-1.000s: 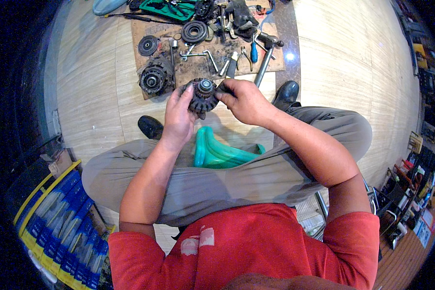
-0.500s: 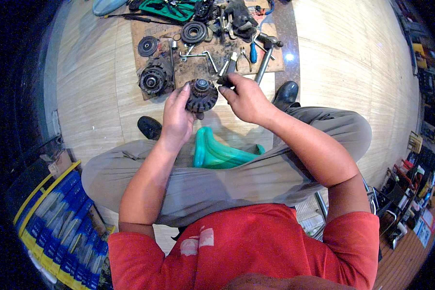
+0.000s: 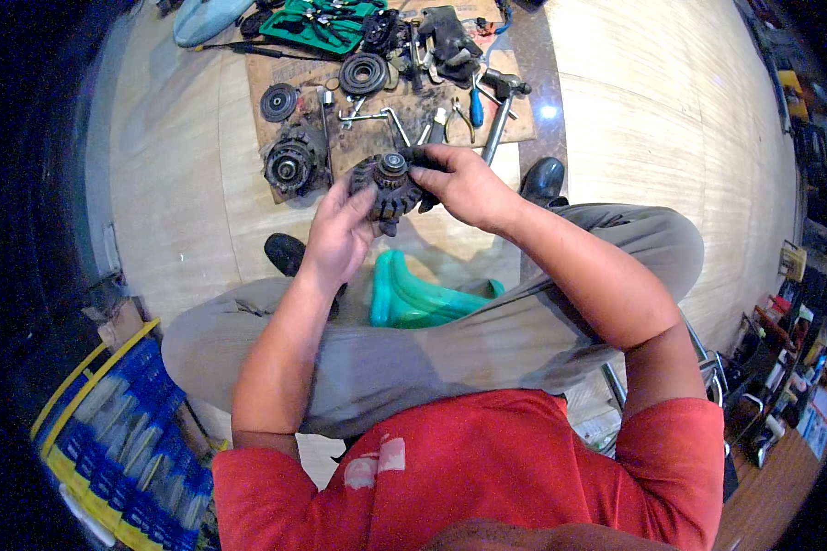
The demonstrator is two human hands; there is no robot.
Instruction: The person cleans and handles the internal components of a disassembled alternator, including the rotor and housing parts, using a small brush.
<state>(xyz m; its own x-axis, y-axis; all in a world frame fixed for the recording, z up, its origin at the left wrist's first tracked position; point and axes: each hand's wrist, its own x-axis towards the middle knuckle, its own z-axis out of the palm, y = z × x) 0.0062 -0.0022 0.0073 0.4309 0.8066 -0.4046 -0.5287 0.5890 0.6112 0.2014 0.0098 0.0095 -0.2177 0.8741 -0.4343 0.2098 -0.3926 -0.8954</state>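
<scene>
My left hand (image 3: 340,231) grips a dark toothed rotor (image 3: 393,196) with a silvery hub from its left side. My right hand (image 3: 461,185) holds it from the right, thumb near the hub and some fingertips hidden. Just beyond, on worn cardboard (image 3: 347,145), lie a round alternator-like housing (image 3: 287,170), a small dark pulley (image 3: 277,102), a larger ringed pulley (image 3: 363,73), a bent wrench (image 3: 377,114), pliers (image 3: 464,121), a blue screwdriver (image 3: 477,106) and a hammer (image 3: 496,129).
A green tool case (image 3: 322,28) sits at the top. A green plastic object (image 3: 409,298) lies between my grey-trousered legs and black boots (image 3: 544,179). A yellow rack (image 3: 96,395) of blue packages stands lower left, a cluttered wooden table (image 3: 799,455) at right.
My right hand was slightly apart from the rotor half a second ago and is now back on it. The rotor and my left hand have shifted slightly right and toward me.
</scene>
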